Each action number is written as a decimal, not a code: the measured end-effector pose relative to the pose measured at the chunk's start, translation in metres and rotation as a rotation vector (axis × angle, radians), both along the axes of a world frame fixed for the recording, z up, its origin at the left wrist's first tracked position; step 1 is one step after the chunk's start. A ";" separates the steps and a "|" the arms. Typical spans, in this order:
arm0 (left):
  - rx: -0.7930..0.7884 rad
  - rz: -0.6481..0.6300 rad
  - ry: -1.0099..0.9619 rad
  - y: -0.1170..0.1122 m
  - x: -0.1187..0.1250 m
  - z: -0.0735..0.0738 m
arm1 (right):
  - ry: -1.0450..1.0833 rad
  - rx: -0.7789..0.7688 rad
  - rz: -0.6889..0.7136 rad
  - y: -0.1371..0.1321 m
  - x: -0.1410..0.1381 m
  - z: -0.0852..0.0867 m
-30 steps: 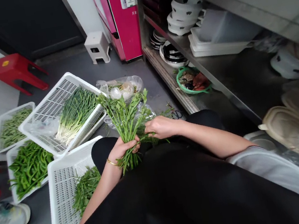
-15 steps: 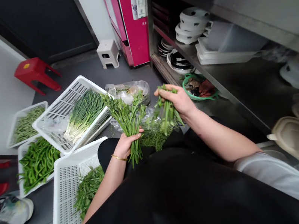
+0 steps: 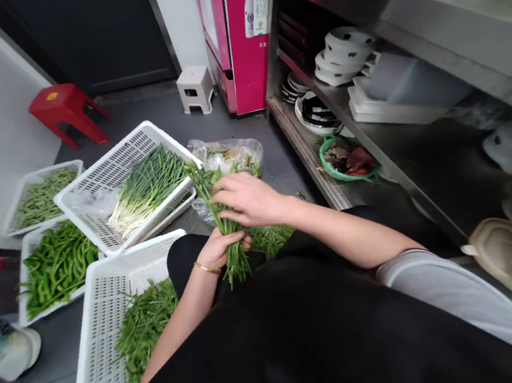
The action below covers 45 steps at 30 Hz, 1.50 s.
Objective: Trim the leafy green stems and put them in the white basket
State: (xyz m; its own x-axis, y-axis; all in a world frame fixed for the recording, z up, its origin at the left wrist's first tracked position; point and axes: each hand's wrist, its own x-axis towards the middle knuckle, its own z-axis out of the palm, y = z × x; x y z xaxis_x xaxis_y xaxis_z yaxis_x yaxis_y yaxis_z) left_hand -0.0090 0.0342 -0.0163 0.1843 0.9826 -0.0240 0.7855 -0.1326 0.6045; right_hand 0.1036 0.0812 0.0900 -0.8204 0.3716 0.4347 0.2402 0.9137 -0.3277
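My left hand (image 3: 226, 247) is wrapped round the lower stems of a bunch of leafy green stems (image 3: 237, 266), which leans up and away over my lap. Across the upper part of that bunch lies my right hand (image 3: 250, 199), its fingers bent onto the stems just above the left. The right fingertips are partly hidden among the greens. Behind my hands, a pile of cut greens (image 3: 271, 239) shows between my knees. A white basket (image 3: 93, 346) at my left side holds loose leafy greens (image 3: 148, 322).
Other white baskets hold scallions (image 3: 151, 188), green peppers (image 3: 56, 265) and green beans (image 3: 46, 197). A clear plastic bag (image 3: 249, 148) lies beyond my hands. On the right stands a metal shelf (image 3: 425, 152) with dishes; a green colander (image 3: 330, 167) sits low. Someone's shoe (image 3: 9, 350) is at left.
My right hand has moved left from beside the bunch onto its upper part. The separate handful of greens it held is no longer seen apart. My left hand keeps its hold.
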 end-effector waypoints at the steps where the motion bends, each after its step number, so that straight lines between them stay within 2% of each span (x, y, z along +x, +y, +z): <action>1: -0.075 -0.006 -0.165 -0.003 -0.004 -0.001 | -0.063 0.055 -0.059 0.010 0.020 -0.010; 4: -0.476 0.002 -0.963 -0.008 -0.007 -0.005 | -0.213 0.149 -0.109 0.026 0.068 -0.039; 5: -0.597 0.016 -1.149 -0.007 -0.007 -0.006 | -0.228 0.158 -0.129 0.025 0.080 -0.047; 7: -0.722 0.035 -1.290 -0.003 -0.002 -0.006 | -0.212 0.142 -0.194 0.018 0.097 -0.058; 11: -0.723 -0.019 -1.261 0.004 0.011 -0.001 | -0.099 0.077 -0.277 0.003 0.113 -0.063; 15: -0.758 -0.083 -1.195 0.007 0.022 0.011 | -0.070 0.138 -0.240 0.010 0.120 -0.066; 18: -0.791 -0.016 -1.157 0.007 0.027 0.019 | -0.095 0.173 -0.181 0.017 0.126 -0.066; 21: -0.739 0.084 -1.104 0.006 0.030 0.025 | -0.110 0.152 -0.175 0.010 0.132 -0.061; 23: -0.683 0.135 -1.106 0.005 0.032 0.026 | -0.121 0.066 -0.211 0.001 0.136 -0.058; 25: -0.629 0.165 -1.145 0.005 0.032 0.027 | -0.078 -0.105 -0.257 -0.006 0.140 -0.058; 27: -0.601 0.188 -1.179 0.006 0.031 0.029 | 0.029 -0.302 -0.287 -0.008 0.149 -0.059; 29: -0.594 0.222 -1.168 0.007 0.027 0.032 | 0.173 -0.401 -0.338 -0.007 0.161 -0.059; 31: -0.596 0.260 -1.124 0.006 0.024 0.036 | 0.307 -0.332 -0.439 -0.005 0.170 -0.054; 33: -0.578 0.268 -1.082 0.005 0.023 0.039 | 0.343 -0.160 -0.482 -0.005 0.169 -0.046; 36: -0.555 0.228 -1.071 0.003 0.026 0.041 | 0.140 0.088 -0.317 -0.006 0.145 -0.038; 38: -0.561 0.216 -1.093 0.001 0.028 0.039 | -0.028 0.178 -0.189 -0.004 0.124 -0.039; 41: -0.610 0.209 -1.146 -0.004 0.020 0.033 | -0.162 0.188 -0.151 0.001 0.111 -0.045; 45: -0.638 0.167 -1.186 -0.010 0.000 0.026 | -0.218 0.129 -0.205 0.006 0.128 -0.045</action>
State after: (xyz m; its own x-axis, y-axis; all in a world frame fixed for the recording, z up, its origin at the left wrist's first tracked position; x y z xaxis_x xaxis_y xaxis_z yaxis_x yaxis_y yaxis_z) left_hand -0.0089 0.0238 0.0101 0.2926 0.8724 -0.3915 -0.2675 0.4677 0.8424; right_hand 0.2316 0.0874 0.0453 -0.8130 0.4923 0.3110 0.4756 0.8695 -0.1330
